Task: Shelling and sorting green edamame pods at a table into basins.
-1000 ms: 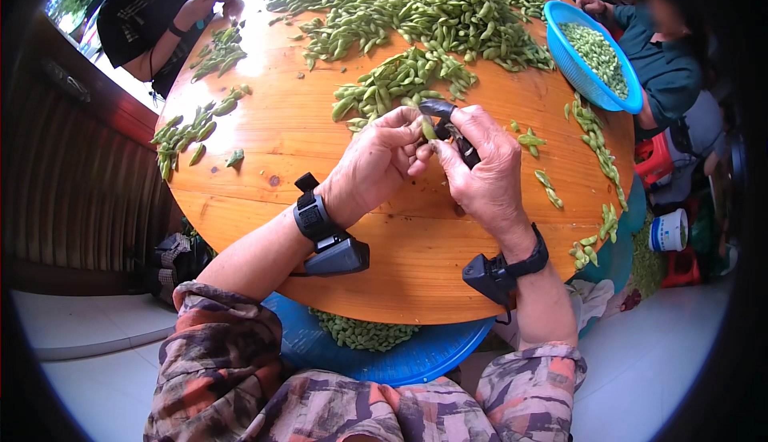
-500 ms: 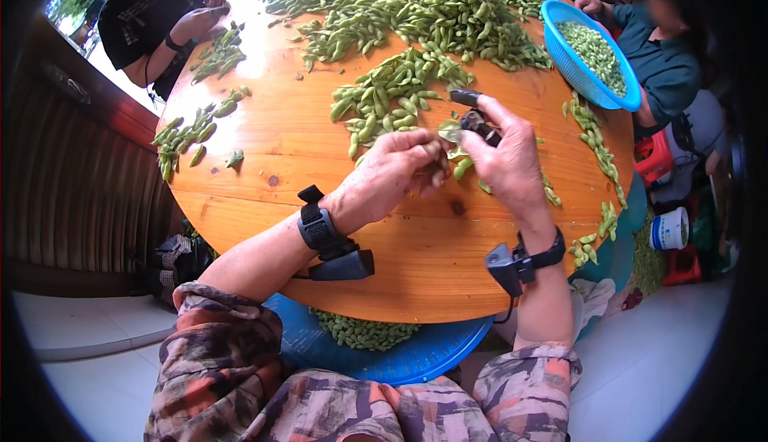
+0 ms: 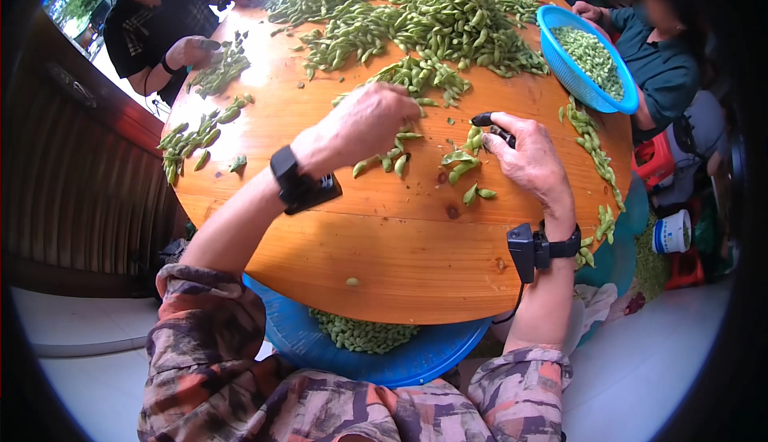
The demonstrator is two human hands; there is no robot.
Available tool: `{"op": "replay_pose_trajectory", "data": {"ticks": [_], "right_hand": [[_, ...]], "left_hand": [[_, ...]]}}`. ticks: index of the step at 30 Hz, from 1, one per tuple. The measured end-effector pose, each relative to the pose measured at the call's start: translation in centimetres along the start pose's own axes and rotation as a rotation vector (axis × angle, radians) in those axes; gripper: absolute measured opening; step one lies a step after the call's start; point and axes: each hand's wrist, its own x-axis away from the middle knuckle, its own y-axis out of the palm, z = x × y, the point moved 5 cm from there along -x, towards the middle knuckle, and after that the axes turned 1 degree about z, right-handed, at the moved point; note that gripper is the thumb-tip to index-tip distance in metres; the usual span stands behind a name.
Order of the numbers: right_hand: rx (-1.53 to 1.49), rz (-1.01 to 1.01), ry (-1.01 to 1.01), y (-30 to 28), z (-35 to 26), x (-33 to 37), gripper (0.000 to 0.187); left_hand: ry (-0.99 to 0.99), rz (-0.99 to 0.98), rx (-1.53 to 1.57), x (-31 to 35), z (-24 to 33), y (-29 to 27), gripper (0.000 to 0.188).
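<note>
Over the near end of the heap of green soybean pods (image 3: 436, 74) is my left hand (image 3: 372, 120), its back upward and its fingertips smeared and partly hidden. Just below it lie several loose pods (image 3: 387, 161). My right hand (image 3: 530, 158) hovers to the right with thumb and forefinger apart; black covers sit on some of its fingers. Right by its fingertips are pods and opened green shells (image 3: 458, 167). One pale shelled bean (image 3: 352, 281) rests near the front edge of the wooden table (image 3: 384, 242). Each wrist wears a black strapped device.
Below the table edge is a blue basin (image 3: 280, 334) with shelled beans (image 3: 364, 332). A blue basket (image 3: 576, 86) of beans stands at the right, beside a person in dark green (image 3: 664, 66). Another person (image 3: 152, 22) handles pods at the far left.
My hands have parted: the left moved up and left to the pods, the right moved right and slightly down. Opened shells now lie on the table, and the single bean has come into view.
</note>
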Motion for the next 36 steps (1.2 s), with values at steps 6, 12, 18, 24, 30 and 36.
{"op": "replay_pose_trajectory", "data": {"ticks": [6, 12, 18, 24, 30, 36], "right_hand": [[0.042, 0.046, -0.056, 0.8, -0.4, -0.3, 0.026], [-0.194, 0.104, 0.088, 1.6, -1.1, -0.2, 0.026], [-0.587, -0.01, 0.196, 3.4, -1.9, 0.2, 0.028], [-0.88, -0.127, 0.261, 3.9, -2.6, 0.6, 0.028], [-0.866, 0.028, 0.245, 4.0, -2.1, 0.6, 0.024], [-0.852, -0.08, 0.297, 4.4, -2.4, 0.7, 0.023]], "left_hand": [[-0.069, -0.036, -0.176, -1.2, -3.1, 1.5, 0.026], [-0.153, 0.142, 0.032, -0.4, -1.7, 1.3, 0.018], [-0.517, -0.057, 1.069, 1.7, 0.2, 3.3, 0.01], [-0.548, 0.096, 1.518, 2.6, 0.2, 5.5, 0.011], [-0.499, 0.187, 1.464, 2.7, 0.4, 5.4, 0.015], [-0.424, 0.274, 1.235, 2.6, 0.7, 4.5, 0.015]]}}
